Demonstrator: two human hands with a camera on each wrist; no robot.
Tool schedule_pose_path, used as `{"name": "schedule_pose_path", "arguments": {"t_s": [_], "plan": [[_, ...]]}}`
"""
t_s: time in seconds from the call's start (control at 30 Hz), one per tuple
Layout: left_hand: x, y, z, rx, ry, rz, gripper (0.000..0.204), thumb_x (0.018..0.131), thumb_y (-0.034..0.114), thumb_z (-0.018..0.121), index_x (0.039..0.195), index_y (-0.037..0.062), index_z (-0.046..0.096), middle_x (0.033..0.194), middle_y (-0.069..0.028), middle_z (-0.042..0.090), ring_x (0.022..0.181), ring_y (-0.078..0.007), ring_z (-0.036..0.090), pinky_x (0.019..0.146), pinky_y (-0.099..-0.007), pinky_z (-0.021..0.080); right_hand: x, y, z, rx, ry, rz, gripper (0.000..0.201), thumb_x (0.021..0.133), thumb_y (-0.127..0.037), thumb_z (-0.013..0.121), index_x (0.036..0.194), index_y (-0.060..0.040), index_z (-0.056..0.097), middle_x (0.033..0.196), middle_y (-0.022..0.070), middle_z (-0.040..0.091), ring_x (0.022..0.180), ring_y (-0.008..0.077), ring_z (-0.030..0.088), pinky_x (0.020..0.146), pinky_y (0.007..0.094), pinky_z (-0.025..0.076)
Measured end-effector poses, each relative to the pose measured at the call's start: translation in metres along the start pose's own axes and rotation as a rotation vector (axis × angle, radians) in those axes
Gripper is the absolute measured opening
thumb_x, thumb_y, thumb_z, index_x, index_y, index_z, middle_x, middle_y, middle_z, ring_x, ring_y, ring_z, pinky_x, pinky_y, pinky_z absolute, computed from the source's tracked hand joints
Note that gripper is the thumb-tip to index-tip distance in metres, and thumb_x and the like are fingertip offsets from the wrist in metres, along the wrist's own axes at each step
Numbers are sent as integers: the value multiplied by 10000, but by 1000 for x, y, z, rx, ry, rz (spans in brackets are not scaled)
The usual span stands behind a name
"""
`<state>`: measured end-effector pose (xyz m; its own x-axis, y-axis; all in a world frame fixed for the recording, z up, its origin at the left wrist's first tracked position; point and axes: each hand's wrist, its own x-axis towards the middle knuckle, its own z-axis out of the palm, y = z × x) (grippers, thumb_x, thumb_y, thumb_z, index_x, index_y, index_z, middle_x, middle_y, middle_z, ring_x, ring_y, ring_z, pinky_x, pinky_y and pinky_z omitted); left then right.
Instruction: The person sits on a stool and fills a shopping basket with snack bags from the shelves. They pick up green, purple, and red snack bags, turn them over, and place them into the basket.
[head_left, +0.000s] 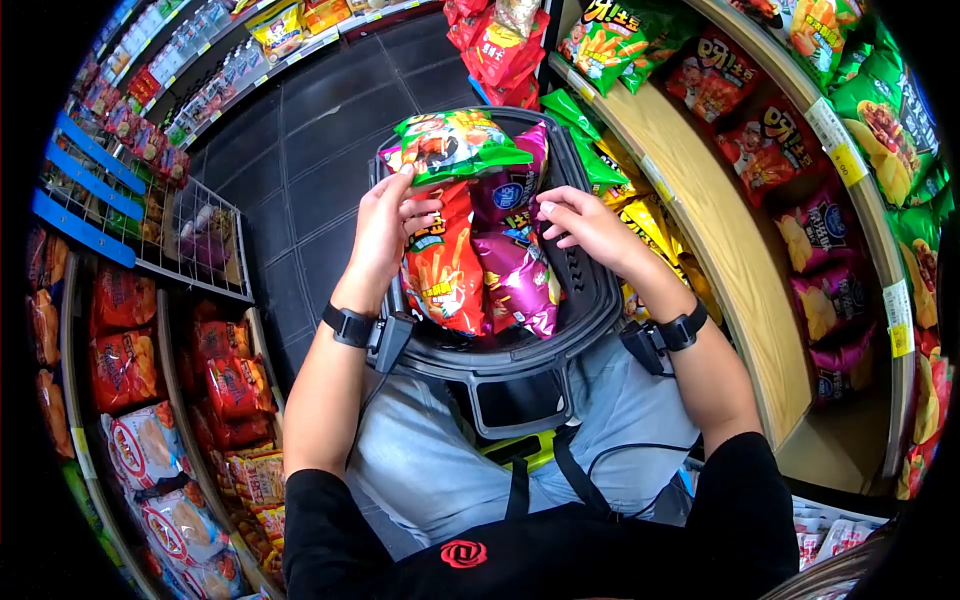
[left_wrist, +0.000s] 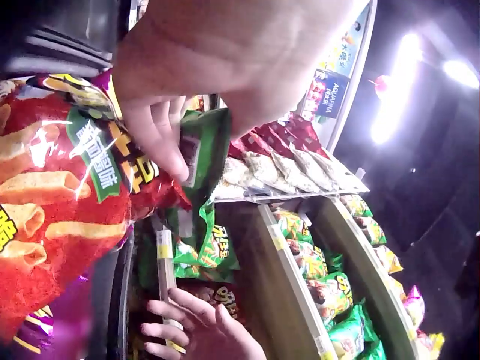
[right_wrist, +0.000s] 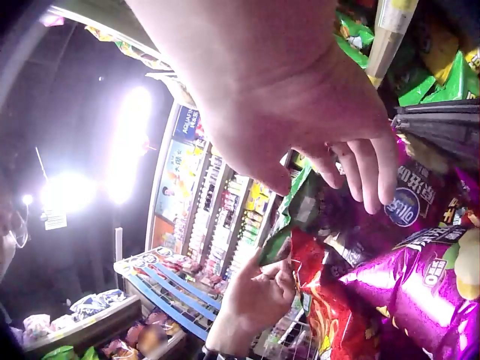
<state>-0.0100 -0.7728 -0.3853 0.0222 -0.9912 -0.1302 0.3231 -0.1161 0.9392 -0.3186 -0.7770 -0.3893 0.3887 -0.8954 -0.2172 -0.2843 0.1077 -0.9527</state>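
Left grip [head_left: 385,220]: thumb and fingers are clamping the near-left corner of the green chip bag [head_left: 460,145], pinching its thin edge rather than the puffed middle, which is probably sparing the chips.
Right grip [head_left: 590,225]: fingers are hanging apart, holding nothing, over the basket's right side; supporting the bag's right end would be steadying it, since one pinched corner is probably leaving it free to swing.
Green chip bag: it is lying crosswise over the basket's far end, upper middle of the frame; whether its weight is resting on anything, one cannot tell.
Red bag [head_left: 440,265]: it is filling the left side, centre of the frame; pressing down on it would be risking crushed chips.
Purple bags [head_left: 515,280]: two are lying right of the red one; nestling the green bag flat against them would be using space well.
Black basket [head_left: 578,290]: its rim is surrounding the load.
Wooden shelf [head_left: 720,230]: it is standing right of the basket.
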Motion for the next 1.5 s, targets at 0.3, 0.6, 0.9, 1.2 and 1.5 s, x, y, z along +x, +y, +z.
{"name": "schedule_pose_path", "arguments": {"t_s": [0.3, 0.6, 0.9, 1.2, 1.5], "plan": [[8, -3, -12, 333, 58, 7, 402, 1064, 403, 571, 1148, 26, 685, 966, -56, 739, 732, -70, 657, 611, -220, 509, 1, 1, 0, -60, -25, 12, 444, 1057, -368, 610, 1357, -40, 622, 1178, 26, 687, 983, 118, 663, 829, 283, 551], [15, -26, -40, 1004, -84, 207, 297, 869, 57, 623, 1146, -20, 699, 1236, -216, 663, 1221, -372, 641, 1046, -406, 491, 5, 10, 8, -154, 23, -110, 365, 1003, -320, 678, 1147, 12, 725, 1050, 142, 763, 967, 221, 720, 894, 371, 568], [-7, -12, -15, 1013, -221, 1, 416, 851, 84, 663, 1240, -36, 578, 1200, -193, 674, 1150, -259, 666, 1012, -371, 500, 0, 4, 8, -295, -10, -104, 389, 1023, -318, 663, 1209, 23, 693, 1115, 145, 747, 1019, 228, 706, 921, 359, 555], [21, -35, -38, 631, -47, -251, 564, 990, 238, 684, 1430, -58, 494, 1220, -142, 687, 1086, -171, 661, 868, -308, 537, -1, 3, 7, -324, -14, -118, 405, 1021, -330, 655, 1219, 21, 692, 1113, 150, 750, 1036, 238, 710, 930, 365, 555], [0, -3, -41, 251, -430, -454, 378, 914, 134, 805, 1232, -22, 673, 1165, -90, 769, 1043, -173, 736, 988, -325, 561, -6, -1, 8, -303, -25, -136, 412, 993, -353, 670, 1173, 15, 712, 1100, 187, 765, 1027, 298, 738, 918, 408, 575]]}}
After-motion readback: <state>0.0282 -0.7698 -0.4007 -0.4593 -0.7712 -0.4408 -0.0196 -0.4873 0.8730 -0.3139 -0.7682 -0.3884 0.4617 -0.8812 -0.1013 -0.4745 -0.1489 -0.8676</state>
